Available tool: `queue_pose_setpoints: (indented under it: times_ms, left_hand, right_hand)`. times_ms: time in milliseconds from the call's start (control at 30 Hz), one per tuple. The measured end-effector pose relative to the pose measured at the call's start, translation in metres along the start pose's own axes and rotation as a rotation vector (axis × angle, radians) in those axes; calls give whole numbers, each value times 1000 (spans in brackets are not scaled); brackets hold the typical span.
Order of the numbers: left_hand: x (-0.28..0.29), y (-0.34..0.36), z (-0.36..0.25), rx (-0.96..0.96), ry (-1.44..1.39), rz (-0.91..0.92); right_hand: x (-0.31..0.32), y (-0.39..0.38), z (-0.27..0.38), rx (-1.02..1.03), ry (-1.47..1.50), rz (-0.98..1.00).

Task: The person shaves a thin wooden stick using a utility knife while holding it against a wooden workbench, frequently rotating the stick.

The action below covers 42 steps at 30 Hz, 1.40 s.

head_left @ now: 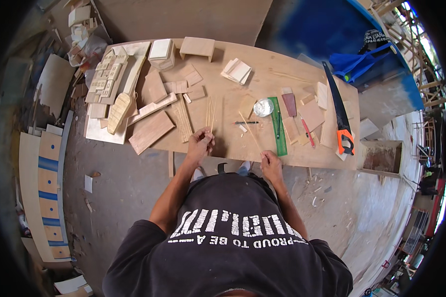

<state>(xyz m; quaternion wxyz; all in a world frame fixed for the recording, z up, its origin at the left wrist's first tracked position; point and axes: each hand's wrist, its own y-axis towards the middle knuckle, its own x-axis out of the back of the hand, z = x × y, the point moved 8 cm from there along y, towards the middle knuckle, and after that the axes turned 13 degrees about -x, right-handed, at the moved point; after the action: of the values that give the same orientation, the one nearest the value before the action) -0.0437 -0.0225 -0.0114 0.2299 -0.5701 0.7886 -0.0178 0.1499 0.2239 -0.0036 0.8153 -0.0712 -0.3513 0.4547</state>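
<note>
My left hand (201,140) pinches the near ends of several thin wooden sticks (210,113) that lie fanned out on the plywood table (262,69). My right hand (271,160), at the table's near edge, holds the lower end of one long thin stick (249,130), which slants up and to the left over the tabletop. A black pen (246,123) lies between the two hands, just past the slanted stick.
A green ruler (277,126), a small round tin (263,107), a red pencil (307,132) and a handsaw with an orange handle (340,111) lie to the right. Wooden offcuts and small blocks (151,128) crowd the table's left half. A wooden box (381,158) sits on the floor at right.
</note>
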Motion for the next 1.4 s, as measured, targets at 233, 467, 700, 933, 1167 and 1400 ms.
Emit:
queue_pose_setpoints:
  times_ms: [233,467,700,933,1167,1400]
  left_hand:
    - [-15,-21,-14,93,-13,93]
    - [-40,-22,-15,86,71,145]
    - [-43,-20,-11,113,39,151]
    - [-46,-20,-5,96,-5,170]
    - [-50,-22,6,66,41,251]
    - [-50,-29,8,97,66,285]
  right_hand:
    - [-30,-3,49,105,163,148]
    - [-70,-5,113,20,208,392]
    - [-71,-5,118,152,83,289]
    - [-75,-8,116,25,35,293]
    - [-51,33,179,159,300,134]
    - [-73,53,179,111,285,215]
